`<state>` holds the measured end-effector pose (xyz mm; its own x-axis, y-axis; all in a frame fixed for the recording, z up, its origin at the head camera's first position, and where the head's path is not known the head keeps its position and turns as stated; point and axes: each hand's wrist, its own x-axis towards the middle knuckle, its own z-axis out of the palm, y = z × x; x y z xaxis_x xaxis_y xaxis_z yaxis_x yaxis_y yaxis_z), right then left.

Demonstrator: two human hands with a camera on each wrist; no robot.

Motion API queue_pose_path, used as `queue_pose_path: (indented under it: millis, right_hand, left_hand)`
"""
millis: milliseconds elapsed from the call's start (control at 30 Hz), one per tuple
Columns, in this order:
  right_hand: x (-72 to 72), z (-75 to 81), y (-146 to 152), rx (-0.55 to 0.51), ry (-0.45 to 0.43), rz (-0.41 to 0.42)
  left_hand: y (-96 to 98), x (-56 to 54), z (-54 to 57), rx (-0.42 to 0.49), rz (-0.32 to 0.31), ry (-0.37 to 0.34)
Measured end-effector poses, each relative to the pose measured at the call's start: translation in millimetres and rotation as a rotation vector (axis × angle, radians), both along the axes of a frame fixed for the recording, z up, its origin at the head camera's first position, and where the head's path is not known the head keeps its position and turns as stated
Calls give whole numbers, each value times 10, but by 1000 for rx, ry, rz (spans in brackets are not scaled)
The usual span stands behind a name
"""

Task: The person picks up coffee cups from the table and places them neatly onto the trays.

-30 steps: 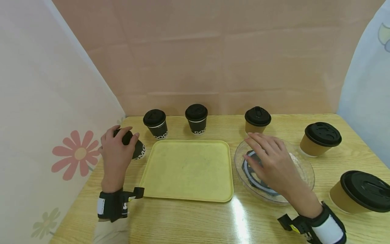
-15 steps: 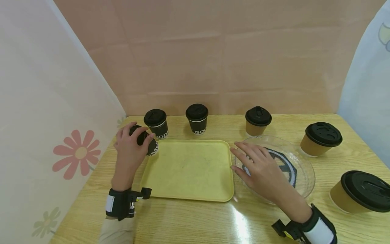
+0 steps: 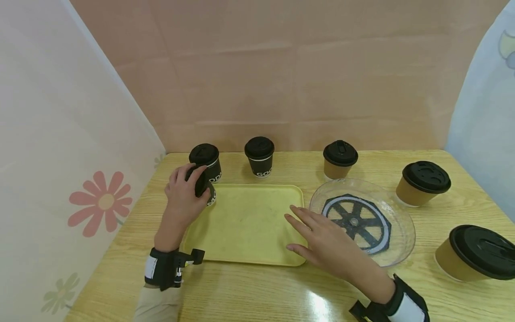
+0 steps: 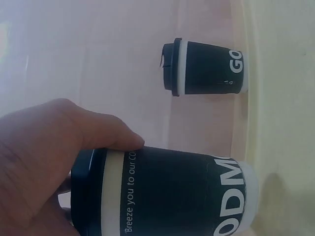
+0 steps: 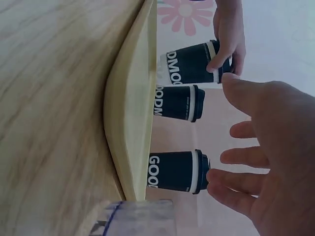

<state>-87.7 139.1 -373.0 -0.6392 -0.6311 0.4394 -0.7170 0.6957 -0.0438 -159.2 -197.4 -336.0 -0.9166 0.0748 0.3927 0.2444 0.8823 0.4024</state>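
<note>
My left hand [image 3: 186,197] grips a black lidded paper coffee cup [image 4: 172,191] from above, with the thumb on its side just below the lid. The cup is at the back left corner of the yellow tray [image 3: 249,223], slightly tilted in the right wrist view; its base looks close to the tray. Two similar black cups stand behind the tray, a left black cup [image 3: 215,172] and a middle black cup [image 3: 260,166]. Over the tray's right edge, my right hand [image 3: 326,241] hovers with spread fingers and holds nothing.
A clear plate [image 3: 402,223] with a dark wheel-like pattern lies right of the tray. Around it stand three brown lidded cups: a back one [image 3: 337,170], a middle one [image 3: 414,192] and a near one [image 3: 454,264]. A fabric wall [image 3: 281,76] closes the back.
My left hand has carried the black cup rightward, from beside the tray to its back left corner. My right hand has moved left from above the plate to the tray's right edge.
</note>
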Motion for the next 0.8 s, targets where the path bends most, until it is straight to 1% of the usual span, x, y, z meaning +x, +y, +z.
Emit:
queue_pose_path:
  millis: [133,233,367,500,567,700,800]
  right_hand:
    - [29,-42,-49,27,-67,9]
    - [47,-73,-76,41,-124,21]
    - [57,-106,-106,82,-179,36]
    - [74,-136,-135,138,-215,65]
    - [91,-154,-145,167,-228,73]
    - [125,-193,-158,218,-230,72]
    - [131,-234,-171,221,-246,78]
  left_hand:
    - [22,-3,-25,-20,-5,-2]
    - [46,-16,-53,-34,-21,14]
    - [85,-40,-94,-57,-42,24]
    - [129,-67,-131,-87,-58,3]
    - [154,-77,-149,-98,-73,3]
    - [190,-95,-206,-120,-103,35]
    - [195,-104,-252,-137,-113,65]
